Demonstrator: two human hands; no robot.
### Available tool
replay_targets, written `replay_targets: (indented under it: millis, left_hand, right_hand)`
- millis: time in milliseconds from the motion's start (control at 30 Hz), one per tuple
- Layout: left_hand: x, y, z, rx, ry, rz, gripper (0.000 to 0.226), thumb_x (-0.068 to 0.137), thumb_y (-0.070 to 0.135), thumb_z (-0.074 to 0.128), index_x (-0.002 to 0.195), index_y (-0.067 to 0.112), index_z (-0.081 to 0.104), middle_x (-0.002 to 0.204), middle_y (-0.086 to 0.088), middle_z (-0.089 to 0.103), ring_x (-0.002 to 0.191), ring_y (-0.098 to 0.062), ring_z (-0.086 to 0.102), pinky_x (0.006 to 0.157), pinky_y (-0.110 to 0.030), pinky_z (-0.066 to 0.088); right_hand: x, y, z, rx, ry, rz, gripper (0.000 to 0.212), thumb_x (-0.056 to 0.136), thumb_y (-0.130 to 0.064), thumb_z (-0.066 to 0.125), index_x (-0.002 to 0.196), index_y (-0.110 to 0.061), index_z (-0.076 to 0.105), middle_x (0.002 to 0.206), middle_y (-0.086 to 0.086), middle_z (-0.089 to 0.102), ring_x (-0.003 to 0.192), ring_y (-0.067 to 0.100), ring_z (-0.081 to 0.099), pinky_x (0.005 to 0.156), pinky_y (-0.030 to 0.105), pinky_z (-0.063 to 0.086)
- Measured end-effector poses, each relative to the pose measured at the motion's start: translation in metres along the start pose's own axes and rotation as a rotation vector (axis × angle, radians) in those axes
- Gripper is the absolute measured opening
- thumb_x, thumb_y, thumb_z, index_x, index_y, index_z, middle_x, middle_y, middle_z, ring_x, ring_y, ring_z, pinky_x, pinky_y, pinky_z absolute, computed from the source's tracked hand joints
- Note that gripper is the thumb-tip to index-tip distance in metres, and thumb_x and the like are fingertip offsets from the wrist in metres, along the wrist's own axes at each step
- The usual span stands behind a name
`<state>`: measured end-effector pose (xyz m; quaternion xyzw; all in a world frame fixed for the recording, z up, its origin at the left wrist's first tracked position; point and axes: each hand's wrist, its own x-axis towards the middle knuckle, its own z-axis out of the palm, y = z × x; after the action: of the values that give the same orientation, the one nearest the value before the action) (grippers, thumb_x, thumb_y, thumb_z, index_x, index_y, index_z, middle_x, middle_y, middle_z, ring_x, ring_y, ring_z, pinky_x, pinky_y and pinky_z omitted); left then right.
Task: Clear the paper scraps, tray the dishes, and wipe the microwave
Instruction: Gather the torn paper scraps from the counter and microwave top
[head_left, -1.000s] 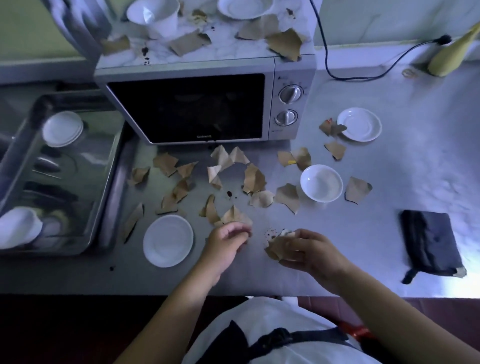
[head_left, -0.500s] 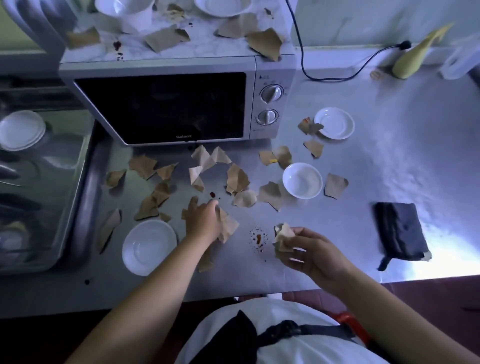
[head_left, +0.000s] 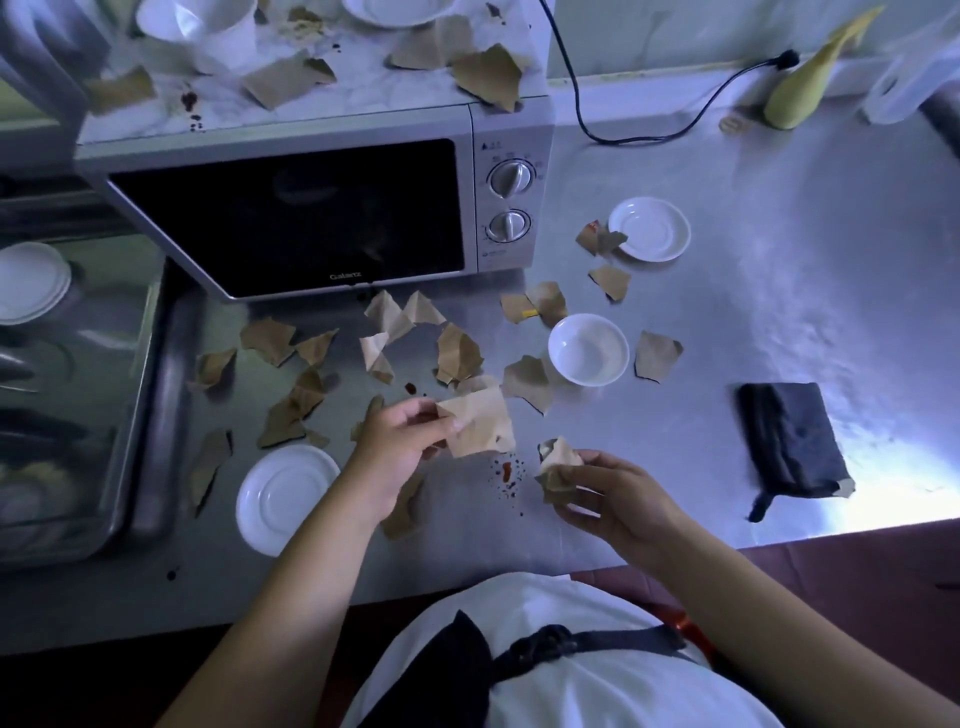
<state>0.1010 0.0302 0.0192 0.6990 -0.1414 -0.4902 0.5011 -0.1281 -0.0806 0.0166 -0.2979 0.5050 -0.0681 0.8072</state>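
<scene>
Brown paper scraps (head_left: 457, 353) lie scattered over the steel counter in front of the microwave (head_left: 311, 208), and several more lie on its top. My left hand (head_left: 400, 441) pinches a large brown scrap (head_left: 480, 423) lifted just above the counter. To its right, my right hand (head_left: 608, 493) grips a crumpled bunch of scraps (head_left: 558, 462). A white saucer (head_left: 285, 499) sits left of my left forearm. A white bowl (head_left: 588, 349) and a second saucer (head_left: 649, 228) stand further right. The metal tray (head_left: 156, 364) at the left holds white dishes.
A dark grey cloth (head_left: 792, 439) lies at the right near the counter's front edge. Red-brown sauce drops (head_left: 506, 473) spot the counter between my hands. A black power cord (head_left: 649, 135) runs behind the microwave. A white cup (head_left: 208, 31) and plate stand on the microwave top.
My left hand has picked a large scrap off the counter and lifted it toward my right hand. The right hand still holds its bunch. The camera view shifted left.
</scene>
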Motion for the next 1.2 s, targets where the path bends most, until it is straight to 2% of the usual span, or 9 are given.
replay_targets:
  millis: [67, 200, 300, 400, 533, 600, 733, 967, 1200]
  left_hand:
    - [-0.018, 0.006, 0.011, -0.156, -0.058, 0.010, 0.016, 0.083, 0.013, 0.077, 0.098, 0.016, 0.074, 0.089, -0.003, 0.075, 0.075, -0.011, 0.063, 0.063, -0.019, 0.049]
    - [-0.038, 0.001, 0.041, -0.098, 0.032, 0.097, 0.028, 0.083, 0.009, 0.077, 0.106, 0.024, 0.070, 0.079, 0.002, 0.074, 0.070, -0.007, 0.065, 0.063, -0.019, 0.050]
    - [-0.043, -0.008, 0.052, 0.012, 0.153, 0.140, 0.028, 0.082, 0.018, 0.077, 0.101, 0.037, 0.071, 0.079, 0.004, 0.073, 0.077, -0.016, 0.069, 0.076, -0.037, 0.057]
    - [-0.044, -0.015, 0.049, 0.107, 0.245, 0.172, 0.025, 0.074, 0.037, 0.075, 0.097, 0.044, 0.070, 0.077, 0.005, 0.071, 0.076, -0.019, 0.068, 0.079, -0.045, 0.056]
    - [-0.044, -0.022, 0.042, 0.238, 0.339, 0.197, 0.028, 0.070, 0.051, 0.068, 0.097, 0.045, 0.065, 0.078, 0.010, 0.070, 0.073, -0.012, 0.067, 0.075, -0.044, 0.055]
    - [-0.044, -0.025, 0.042, 0.274, 0.369, 0.199, 0.027, 0.069, 0.053, 0.066, 0.094, 0.044, 0.063, 0.077, 0.011, 0.069, 0.073, -0.012, 0.067, 0.074, -0.044, 0.055]
    - [-0.044, -0.032, 0.044, 0.279, 0.347, 0.206, 0.014, 0.077, 0.041, 0.069, 0.085, 0.031, 0.064, 0.073, 0.013, 0.067, 0.068, -0.008, 0.063, 0.067, -0.033, 0.050]
    - [-0.043, -0.035, 0.046, 0.250, 0.275, 0.167, 0.023, 0.083, 0.035, 0.072, 0.071, 0.021, 0.058, 0.060, 0.015, 0.056, 0.057, -0.001, 0.046, 0.060, -0.023, 0.039]
    - [-0.043, -0.037, 0.047, 0.171, 0.226, 0.170, 0.035, 0.086, 0.033, 0.072, 0.067, 0.019, 0.047, 0.057, 0.015, 0.043, 0.057, -0.006, 0.038, 0.061, -0.025, 0.034]
  right_hand:
    - [0.005, 0.001, 0.005, -0.002, -0.026, 0.011, 0.016, 0.087, -0.004, 0.066, 0.103, -0.008, 0.066, 0.103, 0.019, 0.075, 0.084, 0.025, 0.074, 0.072, 0.032, 0.058]
    - [0.013, 0.001, 0.018, 0.013, -0.099, 0.017, 0.010, 0.095, -0.003, 0.057, 0.099, -0.008, 0.065, 0.097, 0.017, 0.075, 0.084, 0.026, 0.075, 0.075, 0.033, 0.059]
    - [0.015, 0.000, 0.030, 0.044, -0.169, 0.018, 0.023, 0.098, 0.000, 0.046, 0.109, -0.002, 0.067, 0.099, 0.016, 0.074, 0.085, 0.026, 0.074, 0.074, 0.034, 0.060]
    - [0.013, -0.002, 0.038, 0.119, -0.259, 0.040, 0.029, 0.085, 0.003, 0.047, 0.101, -0.003, 0.071, 0.104, 0.019, 0.072, 0.090, 0.030, 0.072, 0.090, 0.041, 0.055]
    - [0.010, -0.007, 0.043, 0.203, -0.327, 0.101, 0.024, 0.075, -0.007, 0.051, 0.082, -0.002, 0.073, 0.102, 0.023, 0.069, 0.103, 0.039, 0.066, 0.097, 0.048, 0.051]
    - [0.010, -0.007, 0.045, 0.209, -0.301, 0.124, 0.017, 0.079, -0.013, 0.058, 0.087, -0.003, 0.069, 0.098, 0.021, 0.067, 0.100, 0.038, 0.066, 0.092, 0.048, 0.053]
    - [0.010, -0.006, 0.049, 0.166, -0.244, 0.121, 0.035, 0.079, -0.016, 0.067, 0.110, -0.002, 0.065, 0.098, 0.016, 0.068, 0.093, 0.032, 0.068, 0.090, 0.045, 0.054]
    - [0.015, -0.003, 0.047, 0.108, -0.187, 0.129, 0.023, 0.088, -0.006, 0.063, 0.111, -0.008, 0.064, 0.095, 0.012, 0.073, 0.086, 0.025, 0.071, 0.085, 0.039, 0.056]
    - [0.014, -0.002, 0.045, 0.207, -0.191, 0.181, 0.022, 0.080, -0.007, 0.068, 0.102, -0.004, 0.068, 0.100, 0.014, 0.073, 0.084, 0.024, 0.070, 0.086, 0.038, 0.051]
